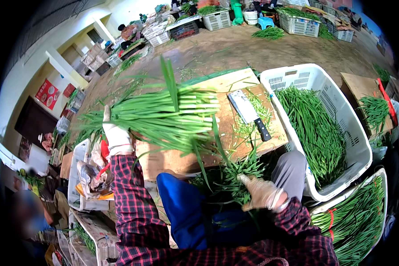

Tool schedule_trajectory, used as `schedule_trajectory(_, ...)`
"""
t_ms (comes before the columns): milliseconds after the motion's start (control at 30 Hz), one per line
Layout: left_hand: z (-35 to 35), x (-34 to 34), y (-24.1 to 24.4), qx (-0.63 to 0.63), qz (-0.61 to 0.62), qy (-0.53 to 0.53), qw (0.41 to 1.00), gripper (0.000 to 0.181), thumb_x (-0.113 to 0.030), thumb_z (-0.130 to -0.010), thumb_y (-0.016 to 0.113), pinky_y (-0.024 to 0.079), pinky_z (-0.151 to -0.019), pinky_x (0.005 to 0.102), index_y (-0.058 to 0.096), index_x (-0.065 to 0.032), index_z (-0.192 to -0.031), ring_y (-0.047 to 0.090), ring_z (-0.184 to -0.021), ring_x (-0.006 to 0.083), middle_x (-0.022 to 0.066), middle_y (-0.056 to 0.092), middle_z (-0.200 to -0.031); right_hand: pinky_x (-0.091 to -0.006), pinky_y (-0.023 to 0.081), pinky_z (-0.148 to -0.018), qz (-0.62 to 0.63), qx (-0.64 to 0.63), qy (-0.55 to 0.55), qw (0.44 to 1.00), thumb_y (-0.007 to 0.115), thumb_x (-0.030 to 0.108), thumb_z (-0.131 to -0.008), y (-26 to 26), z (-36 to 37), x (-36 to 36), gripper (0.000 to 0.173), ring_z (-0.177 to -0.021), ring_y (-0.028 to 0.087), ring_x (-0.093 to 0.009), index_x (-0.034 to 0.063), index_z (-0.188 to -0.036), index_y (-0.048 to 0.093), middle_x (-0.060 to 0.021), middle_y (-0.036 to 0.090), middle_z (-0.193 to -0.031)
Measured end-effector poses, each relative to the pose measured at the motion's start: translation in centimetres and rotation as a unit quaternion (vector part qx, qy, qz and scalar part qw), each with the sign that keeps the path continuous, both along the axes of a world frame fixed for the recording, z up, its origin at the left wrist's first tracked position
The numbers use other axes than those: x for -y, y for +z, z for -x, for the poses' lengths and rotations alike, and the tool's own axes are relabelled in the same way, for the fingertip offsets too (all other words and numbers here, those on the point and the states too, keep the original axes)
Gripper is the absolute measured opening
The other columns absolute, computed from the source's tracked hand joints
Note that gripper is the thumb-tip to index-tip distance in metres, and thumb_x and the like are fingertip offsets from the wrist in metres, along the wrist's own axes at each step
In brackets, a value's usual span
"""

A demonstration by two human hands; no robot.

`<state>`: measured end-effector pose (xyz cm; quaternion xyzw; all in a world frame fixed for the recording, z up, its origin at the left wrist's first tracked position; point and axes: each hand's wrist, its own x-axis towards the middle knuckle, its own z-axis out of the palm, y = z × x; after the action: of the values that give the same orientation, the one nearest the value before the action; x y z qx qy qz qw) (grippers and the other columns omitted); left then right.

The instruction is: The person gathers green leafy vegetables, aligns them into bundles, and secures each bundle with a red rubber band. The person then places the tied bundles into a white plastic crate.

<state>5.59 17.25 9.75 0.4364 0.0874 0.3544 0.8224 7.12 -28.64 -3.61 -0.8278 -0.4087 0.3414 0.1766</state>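
Note:
My left hand (pixel 117 134), in a white glove, grips a large bunch of long green leafy stalks (pixel 173 109) near its leafy end. The pale cut ends lie to the right over a wooden board (pixel 232 81). My right hand (pixel 261 192), in a soiled light glove, is over my lap beside a tangle of green leaves (pixel 242 173); its fingers are near the leaves, and whether it holds any cannot be told. A cleaver (pixel 244 108) with a black handle lies on the board among chopped pale bits (pixel 257 104), right of the bunch.
A white plastic crate (pixel 355 149) of green stalks stands right of the board. Below it, another crate holds bundles tied in red (pixel 352 212). Left of my arm is a crate with bags (pixel 81 189). Other people sit among crates farther off; one person (pixel 128 35) is at upper left.

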Motion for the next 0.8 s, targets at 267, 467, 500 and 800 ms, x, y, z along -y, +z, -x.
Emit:
schedule_trajectory(267,-6.1,8.4,-2.3,-0.001,0.042,-0.108,0.993,0.031,-0.033,-0.094,0.057,0.054,-0.082,0.0403,0.065,-0.0046,-0.104,0.066,-0.089,0.0256,0.0105,0.069,-0.100,-0.0358,0.046,-0.100,-0.542,-0.288,-0.207,0.762,0.063,-0.001,-0.085,-8.1,-9.9,-5.5,0.069,-0.122,0.050,-0.022,0.0034,-0.145,0.030,-0.0128,0.047,-0.139)
schedule_trajectory(467,-7.3,8.2,-3.8,0.031,0.117,-0.144,0.982,0.025,-0.032,-0.092,0.061,0.055,-0.075,0.0426,0.066,-0.0069,-0.092,0.066,-0.079,0.0265,0.0090,0.069,-0.090,-0.0351,0.043,-0.101,-0.669,-0.475,-0.211,0.531,0.060,-0.003,-0.081,-8.6,-4.8,-6.2,0.069,-0.120,0.051,-0.027,0.0072,-0.144,0.035,-0.0115,0.053,-0.133)
schedule_trajectory(500,-5.9,6.9,-3.0,0.033,0.093,-0.122,0.988,0.025,-0.032,-0.093,0.060,0.054,-0.079,0.0439,0.065,-0.0071,-0.094,0.065,-0.083,0.0274,0.0097,0.069,-0.092,-0.0324,0.043,-0.091,-0.649,-0.524,-0.207,0.511,0.061,-0.002,-0.082,-3.9,-2.8,-6.5,0.064,-0.108,0.052,-0.021,0.0055,-0.140,0.038,-0.0092,0.055,-0.125)
schedule_trajectory(800,-2.1,6.1,0.1,0.114,0.047,-0.161,0.979,0.022,-0.033,-0.095,0.055,0.054,-0.084,0.0369,0.059,-0.0112,-0.091,0.061,-0.074,0.0184,0.0030,0.062,-0.081,-0.0230,0.034,-0.056,-0.424,-0.322,-0.297,0.793,0.064,0.016,-0.092,-3.0,-0.4,2.6,0.014,-0.061,0.040,-0.005,0.0031,-0.095,0.059,0.0051,0.046,-0.072)
